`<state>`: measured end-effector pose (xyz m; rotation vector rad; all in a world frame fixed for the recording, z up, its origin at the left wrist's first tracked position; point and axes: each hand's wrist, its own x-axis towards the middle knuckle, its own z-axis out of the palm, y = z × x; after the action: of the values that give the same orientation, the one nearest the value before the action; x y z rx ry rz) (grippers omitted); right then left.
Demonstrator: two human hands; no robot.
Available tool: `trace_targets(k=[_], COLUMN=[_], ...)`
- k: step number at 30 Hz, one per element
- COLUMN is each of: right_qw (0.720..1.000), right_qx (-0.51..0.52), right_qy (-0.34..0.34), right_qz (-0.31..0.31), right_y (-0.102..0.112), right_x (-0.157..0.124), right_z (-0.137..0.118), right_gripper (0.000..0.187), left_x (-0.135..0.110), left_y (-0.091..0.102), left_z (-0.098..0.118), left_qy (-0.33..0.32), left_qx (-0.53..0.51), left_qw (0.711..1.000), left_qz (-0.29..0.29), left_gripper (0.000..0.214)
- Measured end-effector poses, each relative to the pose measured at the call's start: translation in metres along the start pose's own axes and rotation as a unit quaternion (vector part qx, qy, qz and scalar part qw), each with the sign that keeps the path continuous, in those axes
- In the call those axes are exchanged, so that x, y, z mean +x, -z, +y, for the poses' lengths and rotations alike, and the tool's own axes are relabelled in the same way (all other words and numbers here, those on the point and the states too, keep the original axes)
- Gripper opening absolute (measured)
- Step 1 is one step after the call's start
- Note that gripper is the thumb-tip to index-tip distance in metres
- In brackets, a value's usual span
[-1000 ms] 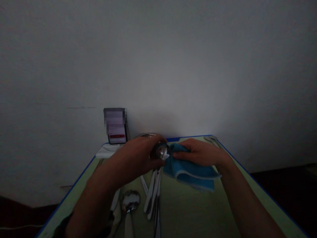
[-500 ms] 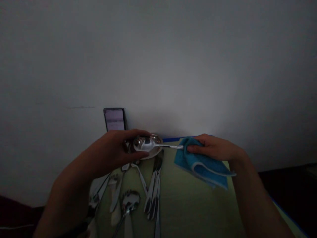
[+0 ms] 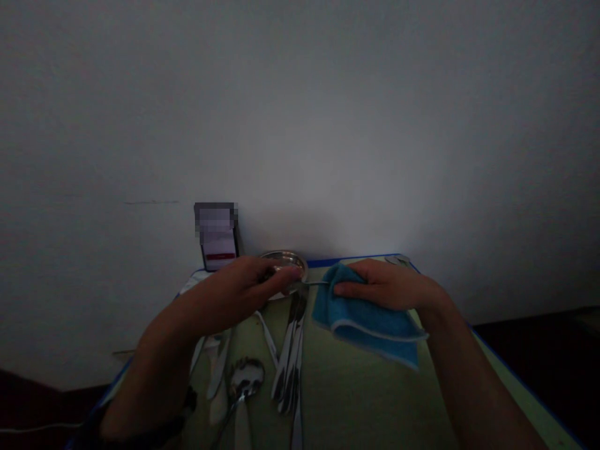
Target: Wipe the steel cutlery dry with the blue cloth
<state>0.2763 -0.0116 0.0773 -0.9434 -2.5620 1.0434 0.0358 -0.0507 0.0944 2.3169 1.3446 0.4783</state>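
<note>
A metal spoon (image 3: 317, 283) is held level between my two hands, above the table's far side. My left hand (image 3: 248, 284) pinches its bowl end, and the fingers cover most of the bowl. A folded blue cloth (image 3: 370, 322) with a pale edge is gripped in my right hand (image 3: 394, 285). The cloth wraps the handle end of the spoon, so that end is hidden. Just behind my left fingers stands a round metal bowl (image 3: 300, 261). Below the hands lie several table knives (image 3: 289, 362) and a slotted serving spoon (image 3: 248, 375).
A phone (image 3: 219, 244) leans upright against the pale wall (image 3: 328, 125) at the back. More cutlery (image 3: 218, 375) lies at the left of the green table (image 3: 365, 406), partly behind my left arm. Some metal pieces (image 3: 397, 259) rest in the far right corner.
My left fingers have closed over the spoon's bowl, which showed openly before. The spoon has turned nearly edge-on. My right hand has moved slightly left with the cloth.
</note>
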Motion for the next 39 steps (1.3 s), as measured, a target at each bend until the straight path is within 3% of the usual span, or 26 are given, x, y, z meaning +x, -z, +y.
trace_targets(k=[4, 8, 14, 20, 29, 39], right_qw=[0.995, 0.992, 0.999, 0.998, 1.000, 0.998], right_qx=[-0.056, -0.071, -0.019, 0.025, 0.005, -0.061], right_qy=[0.081, 0.105, 0.044, -0.041, -0.011, 0.027], right_qz=[-0.011, 0.005, 0.006, -0.026, 0.023, 0.007], right_y=[-0.012, -0.018, -0.009, 0.007, 0.007, 0.002], right_x=[0.015, 0.021, 0.012, -0.007, -0.012, -0.004], right_z=[-0.008, -0.012, -0.002, 0.012, 0.000, -0.005], right_gripper=[0.025, 0.023, 0.028, 0.034, 0.029, 0.030], left_x=[0.012, 0.016, 0.003, -0.011, -0.007, 0.000], left_y=[-0.015, -0.017, 0.004, 0.019, 0.012, -0.004], left_z=[0.011, 0.014, 0.000, -0.020, -0.006, 0.010], left_qy=[0.007, 0.016, 0.048, 0.040, 0.017, -0.025], left_qx=[0.030, 0.038, 0.016, 0.004, -0.006, 0.035], left_qw=[0.999, 0.999, 0.998, 0.996, 0.999, 0.998], left_qz=[0.011, 0.015, 0.039, 0.075, -0.032, -0.036], left_gripper=[0.047, 0.045, 0.033, 0.033, 0.037, 0.037])
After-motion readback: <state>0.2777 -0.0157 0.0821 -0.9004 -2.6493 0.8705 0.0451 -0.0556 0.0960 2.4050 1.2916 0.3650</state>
